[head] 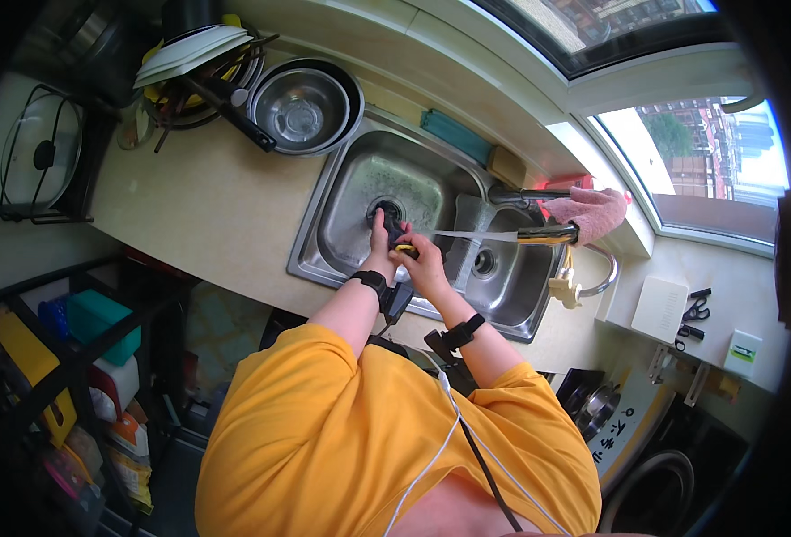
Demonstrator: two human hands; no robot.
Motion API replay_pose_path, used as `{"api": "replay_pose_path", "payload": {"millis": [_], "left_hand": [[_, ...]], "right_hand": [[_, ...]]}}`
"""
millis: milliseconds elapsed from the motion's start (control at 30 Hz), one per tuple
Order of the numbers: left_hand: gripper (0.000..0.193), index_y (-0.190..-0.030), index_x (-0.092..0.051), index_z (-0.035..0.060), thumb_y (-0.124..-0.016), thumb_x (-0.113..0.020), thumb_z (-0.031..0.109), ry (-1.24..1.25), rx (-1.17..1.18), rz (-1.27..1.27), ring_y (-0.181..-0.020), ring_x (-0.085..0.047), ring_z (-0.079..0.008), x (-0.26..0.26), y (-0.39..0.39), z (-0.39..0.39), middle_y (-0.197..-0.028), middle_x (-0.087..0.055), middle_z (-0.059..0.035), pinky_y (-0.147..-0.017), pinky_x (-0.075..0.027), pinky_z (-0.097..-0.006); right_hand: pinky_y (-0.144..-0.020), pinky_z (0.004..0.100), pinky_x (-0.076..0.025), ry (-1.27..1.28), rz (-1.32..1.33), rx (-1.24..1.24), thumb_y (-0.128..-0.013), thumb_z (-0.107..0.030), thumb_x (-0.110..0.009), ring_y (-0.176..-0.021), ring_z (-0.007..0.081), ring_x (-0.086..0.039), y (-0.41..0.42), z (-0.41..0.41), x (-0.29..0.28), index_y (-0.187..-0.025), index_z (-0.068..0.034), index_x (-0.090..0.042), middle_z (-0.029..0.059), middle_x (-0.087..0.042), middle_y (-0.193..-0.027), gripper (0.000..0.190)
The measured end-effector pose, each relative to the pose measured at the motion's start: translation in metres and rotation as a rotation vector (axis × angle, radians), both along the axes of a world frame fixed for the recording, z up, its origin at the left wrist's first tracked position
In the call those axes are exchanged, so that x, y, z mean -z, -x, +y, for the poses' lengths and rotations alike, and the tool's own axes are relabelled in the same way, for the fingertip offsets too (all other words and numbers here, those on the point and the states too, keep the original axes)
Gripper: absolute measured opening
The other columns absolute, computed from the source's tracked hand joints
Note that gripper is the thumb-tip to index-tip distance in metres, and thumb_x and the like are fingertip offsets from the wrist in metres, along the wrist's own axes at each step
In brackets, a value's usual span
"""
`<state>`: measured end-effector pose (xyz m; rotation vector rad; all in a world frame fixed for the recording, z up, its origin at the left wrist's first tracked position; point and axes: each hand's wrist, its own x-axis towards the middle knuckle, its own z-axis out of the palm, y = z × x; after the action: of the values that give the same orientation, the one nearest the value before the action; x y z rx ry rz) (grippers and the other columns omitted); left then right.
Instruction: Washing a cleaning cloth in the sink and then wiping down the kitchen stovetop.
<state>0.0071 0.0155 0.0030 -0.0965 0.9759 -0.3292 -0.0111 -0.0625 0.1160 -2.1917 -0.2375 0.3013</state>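
Both of my hands are over the left basin of a stainless steel double sink point(422, 164). My left hand point(381, 243) grips a dark object point(391, 225), too small in view to identify, near the drain. Close beside it, my right hand point(424, 262) has its fingers around a small yellow-and-black piece point(407, 250); I cannot tell whether the two are joined. A stream of water point(466, 234) runs from the chrome faucet point(548, 234) towards my hands. A clear, wet sheet point(474, 218) lies over the divider between the basins.
Nested metal bowls point(300, 111) stand left of the sink, beside stacked white plates point(194, 55) and a black-handled pan point(256, 134). A teal cloth point(456, 134) and a sponge point(505, 166) lie along the back edge. A pink cloth point(591, 213) hangs over the faucet.
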Motion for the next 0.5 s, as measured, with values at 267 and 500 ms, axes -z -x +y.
{"api": "replay_pose_path", "payload": {"millis": [267,500], "left_hand": [[0.032,-0.088,-0.051,0.0046,-0.085,-0.051,0.036,-0.234,-0.045,0.038,-0.076,-0.056,-0.0188,-0.025,-0.009,-0.048,-0.084,-0.056,-0.005,-0.069,-0.047,-0.0335],[0.039,-0.088,-0.053,0.0056,-0.083,-0.052,0.045,-0.495,0.161,0.055,-0.073,-0.053,-0.0181,-0.011,-0.018,-0.031,-0.078,-0.054,-0.0043,-0.069,-0.045,-0.0337]], "right_hand": [[-0.06,0.0449,-0.044,0.561,-0.36,0.033,-0.081,-0.032,-0.052,-0.069,0.0395,-0.056,-0.046,-0.032,0.071,-0.068,-0.002,-0.06,0.0206,-0.059,-0.075,0.034],[-0.064,0.0437,-0.045,0.373,0.103,0.248,-0.081,-0.037,-0.051,-0.069,0.0402,-0.057,-0.03,0.002,0.014,-0.071,-0.003,-0.062,0.0233,-0.058,-0.072,0.037]]}}
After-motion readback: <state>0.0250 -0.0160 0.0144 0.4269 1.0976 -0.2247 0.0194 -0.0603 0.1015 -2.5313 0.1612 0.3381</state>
